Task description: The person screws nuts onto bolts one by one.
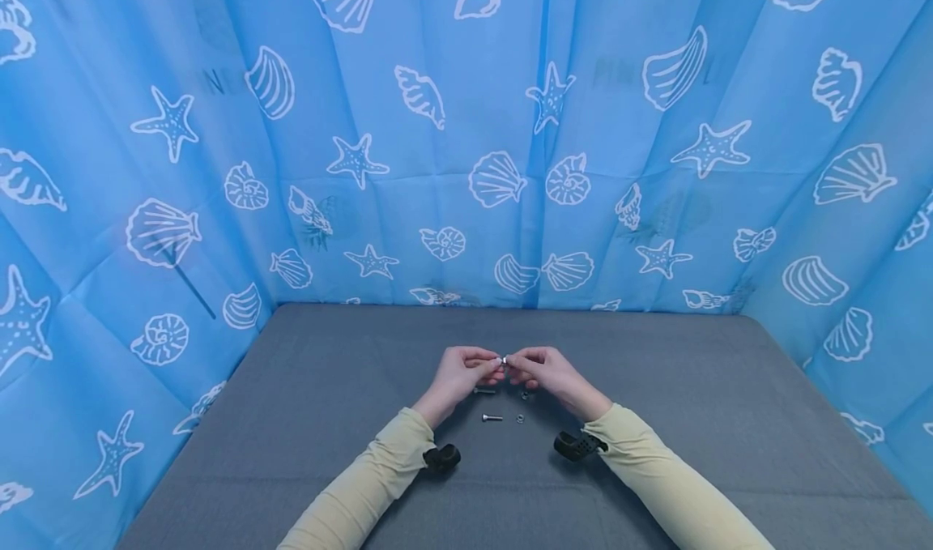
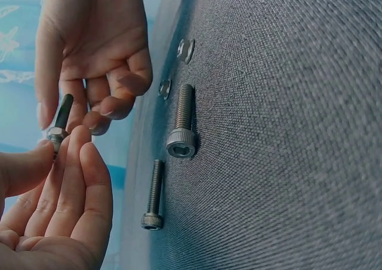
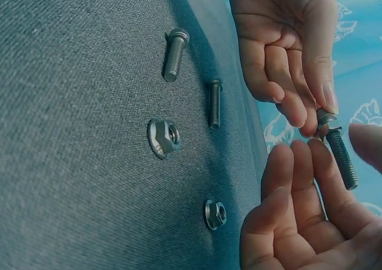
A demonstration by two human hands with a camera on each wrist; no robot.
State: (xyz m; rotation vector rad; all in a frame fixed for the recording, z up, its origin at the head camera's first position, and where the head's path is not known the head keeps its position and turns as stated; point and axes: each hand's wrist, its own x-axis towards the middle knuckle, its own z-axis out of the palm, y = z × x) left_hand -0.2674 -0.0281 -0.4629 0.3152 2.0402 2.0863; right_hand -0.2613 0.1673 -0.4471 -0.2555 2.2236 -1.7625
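Both hands meet above the grey table, around one bolt (image 3: 343, 162) with a nut (image 3: 330, 125) near its head. My left hand (image 1: 461, 376) pinches the bolt at its head end between thumb and fingers, and the threaded shank points toward my right palm. My right hand (image 1: 548, 372) has its thumb and forefinger on either side of the nut, fingertips right at it; the right wrist view shows a slight gap at the thumb. Below the hands lie two socket-head bolts, a nearer one (image 2: 182, 117) and a farther one (image 2: 154, 195).
Two flange nuts, one nearer (image 3: 163, 137) and one farther (image 3: 215, 214), lie on the grey cloth-covered table (image 1: 328, 372), to the right of the bolts. A blue curtain (image 1: 452, 153) with white shells and starfish hangs behind and at both sides. Dark wrist devices (image 1: 579, 446) sit below the sleeves.
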